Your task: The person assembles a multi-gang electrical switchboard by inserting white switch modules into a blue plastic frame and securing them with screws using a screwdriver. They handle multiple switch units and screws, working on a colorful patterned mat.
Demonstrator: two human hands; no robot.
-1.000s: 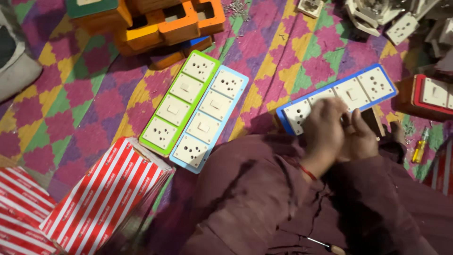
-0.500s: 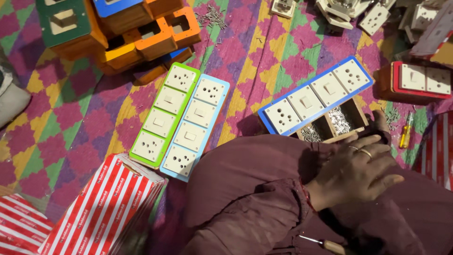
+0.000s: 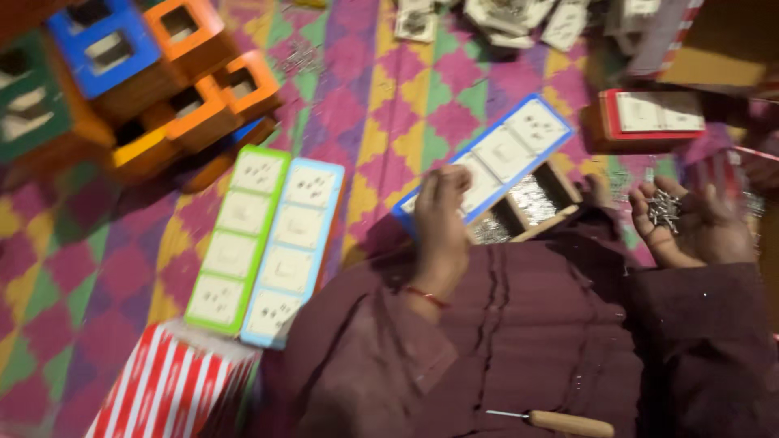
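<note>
My left hand (image 3: pixel 442 223) rests on the near end of a blue-framed switchboard (image 3: pixel 519 146) with white switch and socket plates, which lies across an open wooden box (image 3: pixel 527 212) on my lap. My right hand (image 3: pixel 690 227) is held palm up to the right of the box, cupping a small heap of metal screws (image 3: pixel 665 209). Both arms are in dark maroon sleeves.
A green-framed board (image 3: pixel 235 239) and a light-blue-framed board (image 3: pixel 294 247) lie side by side on the patterned cloth. Orange, blue and green boxes (image 3: pixel 162 81) are stacked at top left. A red-framed board (image 3: pixel 649 113) is at right. A wooden-handled awl (image 3: pixel 568 422) lies on my lap. A red-striped carton (image 3: pixel 174 385) sits at bottom left.
My right hand has lifted off my lap and turned palm up with screws in it. My left hand has come back onto the blue board's near end. The view shifted.
</note>
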